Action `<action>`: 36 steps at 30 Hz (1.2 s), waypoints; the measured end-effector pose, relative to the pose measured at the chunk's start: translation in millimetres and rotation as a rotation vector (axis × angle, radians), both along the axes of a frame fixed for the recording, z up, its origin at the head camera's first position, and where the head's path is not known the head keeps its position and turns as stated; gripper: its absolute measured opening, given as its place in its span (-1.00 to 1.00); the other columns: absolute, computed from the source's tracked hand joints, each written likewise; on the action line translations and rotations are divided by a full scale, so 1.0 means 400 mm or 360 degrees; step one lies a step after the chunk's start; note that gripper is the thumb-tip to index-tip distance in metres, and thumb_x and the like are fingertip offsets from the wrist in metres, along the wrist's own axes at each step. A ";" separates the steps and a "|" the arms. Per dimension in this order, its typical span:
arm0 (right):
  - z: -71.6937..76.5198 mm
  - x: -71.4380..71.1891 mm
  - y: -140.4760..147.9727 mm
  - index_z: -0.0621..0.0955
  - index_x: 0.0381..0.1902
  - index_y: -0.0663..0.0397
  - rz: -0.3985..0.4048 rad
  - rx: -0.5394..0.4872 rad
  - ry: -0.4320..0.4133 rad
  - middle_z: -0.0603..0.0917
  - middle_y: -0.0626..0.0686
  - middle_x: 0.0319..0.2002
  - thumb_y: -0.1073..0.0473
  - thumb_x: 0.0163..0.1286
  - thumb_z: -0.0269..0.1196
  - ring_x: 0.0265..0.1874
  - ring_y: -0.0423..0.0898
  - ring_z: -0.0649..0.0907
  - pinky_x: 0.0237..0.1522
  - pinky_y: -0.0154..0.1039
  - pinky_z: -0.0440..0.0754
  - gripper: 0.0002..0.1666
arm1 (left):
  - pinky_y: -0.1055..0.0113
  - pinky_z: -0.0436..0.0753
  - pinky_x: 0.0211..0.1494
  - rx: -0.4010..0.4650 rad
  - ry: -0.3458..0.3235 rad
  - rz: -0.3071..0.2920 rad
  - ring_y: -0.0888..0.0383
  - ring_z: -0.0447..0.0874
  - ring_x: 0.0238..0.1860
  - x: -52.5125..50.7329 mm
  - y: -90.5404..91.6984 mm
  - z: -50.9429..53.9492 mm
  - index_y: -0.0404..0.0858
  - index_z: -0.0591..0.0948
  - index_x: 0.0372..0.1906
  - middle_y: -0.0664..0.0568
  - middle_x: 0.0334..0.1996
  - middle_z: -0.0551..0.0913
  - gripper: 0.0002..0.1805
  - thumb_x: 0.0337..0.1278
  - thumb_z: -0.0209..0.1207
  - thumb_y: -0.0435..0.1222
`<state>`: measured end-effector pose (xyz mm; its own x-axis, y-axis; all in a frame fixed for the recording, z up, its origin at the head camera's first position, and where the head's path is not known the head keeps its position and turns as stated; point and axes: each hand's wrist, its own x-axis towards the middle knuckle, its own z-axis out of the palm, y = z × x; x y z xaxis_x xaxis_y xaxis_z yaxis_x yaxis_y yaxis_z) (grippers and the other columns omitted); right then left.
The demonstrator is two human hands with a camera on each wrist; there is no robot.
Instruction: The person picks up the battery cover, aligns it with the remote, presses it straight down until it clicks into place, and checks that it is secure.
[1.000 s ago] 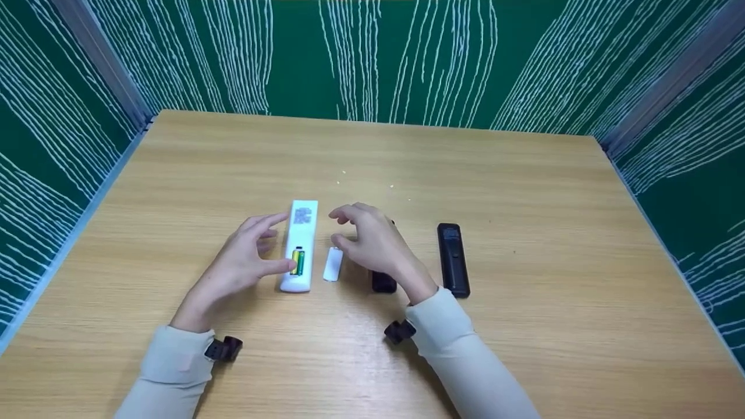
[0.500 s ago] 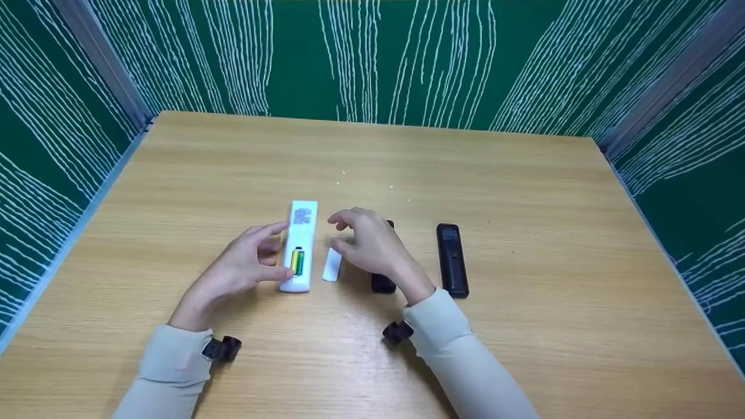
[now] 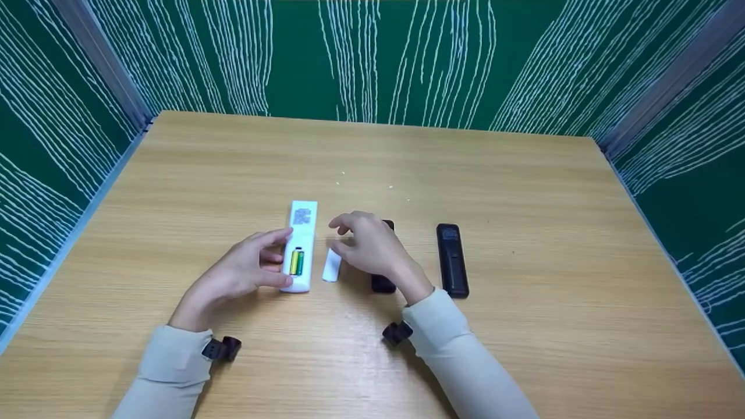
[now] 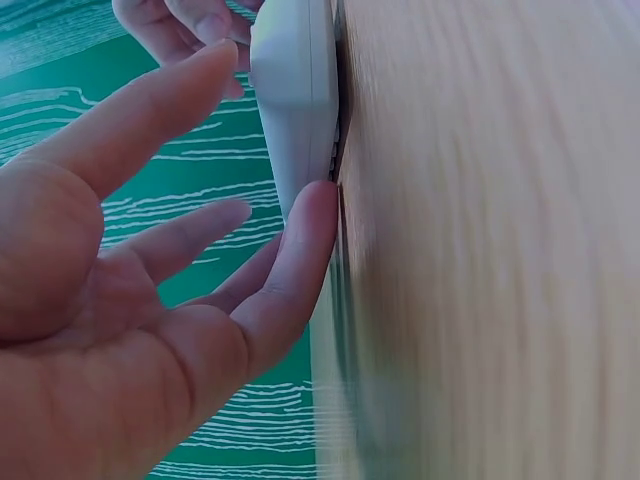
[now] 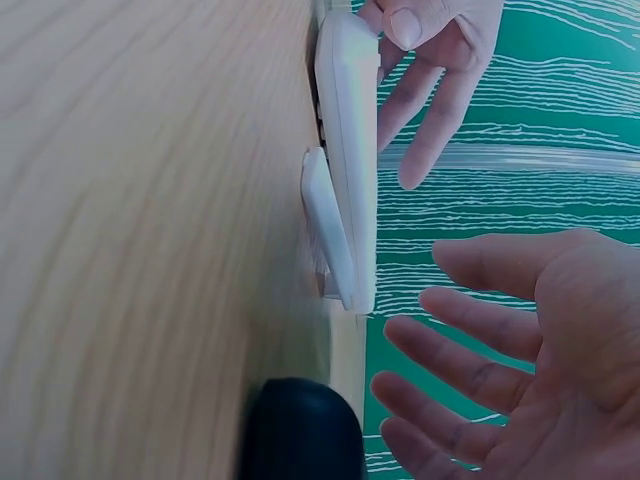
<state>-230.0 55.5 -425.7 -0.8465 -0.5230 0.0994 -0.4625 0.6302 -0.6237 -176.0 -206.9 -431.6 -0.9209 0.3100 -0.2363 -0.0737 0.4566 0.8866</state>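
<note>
A white remote control (image 3: 302, 235) lies back side up, its battery compartment uncovered. Inside sit a yellow and a green battery (image 3: 297, 263). My left hand (image 3: 241, 270) is at the remote's left edge, thumb near its lower end; a finger touches its side in the left wrist view. The hand does not wrap round the remote (image 4: 292, 90). Just right of it lies the white battery cover (image 3: 332, 266), tilted in the right wrist view (image 5: 328, 225). Above the cover hovers my right hand (image 3: 369, 244), fingers loosely bent, holding nothing.
A black remote (image 3: 383, 284) lies partly hidden beneath my right hand. Another black remote (image 3: 453, 262) lies farther right. Tiny white specks dot the wooden table (image 3: 524, 203) toward the back. Green walls with white streaks (image 3: 297, 58) enclose the table's back and sides.
My left hand has slid slightly down along the white remote, its thumb moving off the batteries toward the lower end. The right hand has barely shifted.
</note>
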 end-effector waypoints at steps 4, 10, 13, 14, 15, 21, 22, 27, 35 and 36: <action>-0.001 0.000 -0.001 0.72 0.19 0.20 -0.0005 0.0033 -0.0017 0.77 0.16 0.03 0.14 0.48 0.39 0.02 0.07 0.72 0.13 0.00 0.68 -0.60 | 0.15 0.66 0.33 -0.0019 -0.0022 -0.0005 -0.20 0.55 0.32 0.001 0.000 0.000 -0.27 0.24 0.67 -0.28 0.44 0.36 0.02 0.12 0.49 -0.49; -0.005 -0.002 -0.003 0.72 0.19 0.19 -0.0010 0.0064 -0.0032 0.77 0.15 0.02 0.15 0.46 0.40 0.00 0.05 0.72 0.08 -0.04 0.69 -0.59 | 0.16 0.64 0.35 -0.0071 -0.0049 0.0007 -0.18 0.54 0.33 0.002 0.002 0.001 -0.30 0.28 0.64 -0.28 0.40 0.38 -0.01 0.12 0.49 -0.50; -0.006 -0.001 -0.002 0.73 0.18 0.19 -0.0007 0.0069 -0.0039 0.77 0.15 -0.01 0.14 0.46 0.40 -0.04 0.05 0.72 0.05 -0.04 0.69 -0.60 | 0.15 0.63 0.37 -0.0077 -0.0054 0.0006 -0.19 0.52 0.34 0.003 0.002 0.002 -0.31 0.29 0.64 -0.28 0.40 0.37 -0.02 0.11 0.48 -0.51; -0.006 -0.001 -0.002 0.73 0.17 0.19 -0.0007 0.0071 -0.0044 0.77 0.15 -0.01 0.14 0.46 0.40 -0.05 0.05 0.72 0.05 -0.04 0.68 -0.61 | 0.14 0.62 0.38 -0.0076 -0.0053 0.0003 -0.19 0.52 0.35 0.002 0.002 0.001 -0.32 0.29 0.63 -0.28 0.39 0.37 -0.02 0.11 0.48 -0.51; -0.006 -0.001 -0.002 0.74 0.17 0.19 -0.0007 0.0073 -0.0048 0.77 0.15 -0.02 0.14 0.46 0.40 -0.06 0.05 0.71 0.04 -0.04 0.68 -0.61 | 0.14 0.62 0.38 -0.0083 -0.0050 0.0001 -0.19 0.51 0.35 0.002 0.002 0.001 -0.31 0.29 0.63 -0.28 0.39 0.38 -0.02 0.11 0.48 -0.51; -0.010 0.000 -0.001 0.75 0.13 0.20 -0.0011 0.0082 -0.0041 0.78 0.16 -0.07 0.18 0.44 0.40 -0.12 0.04 0.72 0.00 -0.05 0.69 -0.64 | 0.16 0.63 0.36 -0.0106 -0.0031 -0.0010 -0.19 0.52 0.35 0.002 0.004 0.001 -0.32 0.30 0.63 -0.31 0.40 0.37 -0.06 0.15 0.46 -0.51; -0.011 0.000 -0.001 0.75 0.12 0.20 -0.0013 0.0083 -0.0037 0.78 0.16 -0.08 0.18 0.43 0.40 -0.12 0.04 0.73 0.00 -0.05 0.69 -0.65 | 0.16 0.64 0.36 -0.0103 -0.0031 -0.0010 -0.20 0.52 0.36 0.001 0.004 0.001 -0.33 0.30 0.63 -0.32 0.40 0.36 -0.06 0.15 0.46 -0.51; -0.016 -0.001 -0.003 0.76 0.08 0.20 -0.0007 0.0112 -0.0018 0.80 0.13 -0.13 0.18 0.43 0.41 -0.12 0.02 0.74 0.02 -0.05 0.69 -0.68 | 0.16 0.63 0.36 -0.0105 -0.0047 -0.0001 -0.19 0.52 0.36 0.000 0.006 0.002 -0.31 0.30 0.63 -0.31 0.41 0.36 -0.06 0.15 0.46 -0.51; -0.019 0.000 -0.009 0.78 0.04 0.18 -0.0063 0.0191 -0.0029 0.80 0.09 -0.20 0.18 0.44 0.39 -0.18 -0.01 0.71 0.03 -0.06 0.65 -0.72 | 0.14 0.62 0.37 -0.0116 -0.0057 0.0009 -0.19 0.52 0.35 0.001 0.007 0.005 -0.30 0.30 0.63 -0.31 0.41 0.36 -0.04 0.13 0.47 -0.50; -0.019 0.000 -0.010 0.78 0.04 0.18 -0.0069 0.0201 -0.0033 0.80 0.09 -0.21 0.18 0.44 0.39 -0.19 -0.02 0.71 0.02 -0.07 0.65 -0.72 | 0.14 0.63 0.37 -0.0117 -0.0056 0.0008 -0.19 0.52 0.35 0.002 0.007 0.005 -0.30 0.30 0.63 -0.31 0.41 0.37 -0.04 0.13 0.47 -0.50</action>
<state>-229.9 51.7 -433.2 -0.8698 -0.4930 0.0173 -0.4209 0.7234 -0.5473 -175.4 -204.1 -429.5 -0.9131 0.2863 -0.2902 -0.1064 0.5199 0.8476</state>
